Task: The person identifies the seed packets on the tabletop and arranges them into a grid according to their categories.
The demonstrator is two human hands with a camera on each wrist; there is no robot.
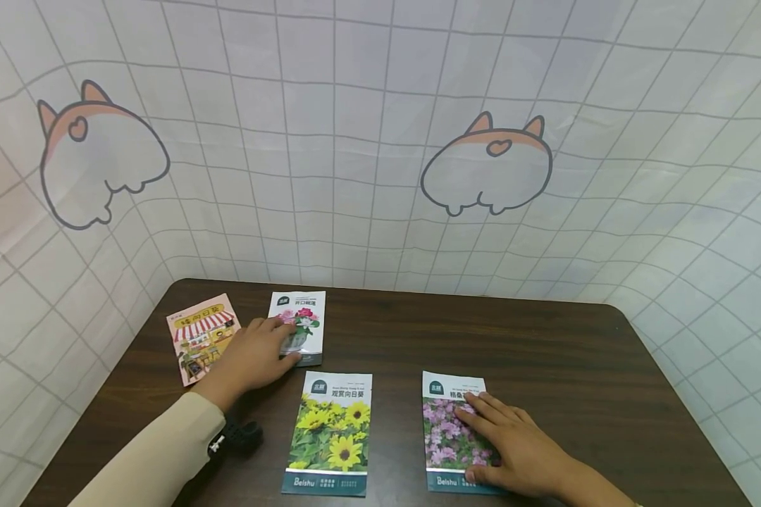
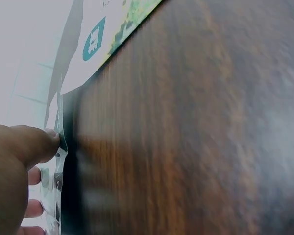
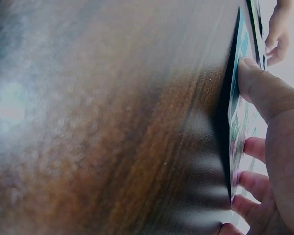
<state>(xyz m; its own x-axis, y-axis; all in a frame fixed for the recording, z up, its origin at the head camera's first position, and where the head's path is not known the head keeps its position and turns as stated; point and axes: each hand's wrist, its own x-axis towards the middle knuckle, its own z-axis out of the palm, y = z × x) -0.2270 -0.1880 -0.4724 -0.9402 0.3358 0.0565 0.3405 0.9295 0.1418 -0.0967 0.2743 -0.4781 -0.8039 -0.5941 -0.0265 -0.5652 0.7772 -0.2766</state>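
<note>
My left hand [image 1: 254,355] rests on a white seed packet with pink flowers [image 1: 306,325], at the back left of the table. In the left wrist view, the thumb [image 2: 36,144] touches that packet's near edge and the fingertips lie on its face. Under my right hand [image 1: 514,445] is a seed packet with purple flowers [image 1: 445,422]. Spread fingers cover part of its print, and the thumb [image 3: 259,83] presses near its lower end in the right wrist view. A seed packet with yellow sunflowers [image 1: 330,433] lies flat between the hands, touched by neither.
A pink packet with a striped awning drawing [image 1: 199,331] lies tilted at the far left, partly behind the left hand. The dark wooden table [image 1: 545,345] ends at a white gridded curtain [image 1: 368,169] with cartoon animals. A black strap [image 1: 237,436] sits at the left wrist.
</note>
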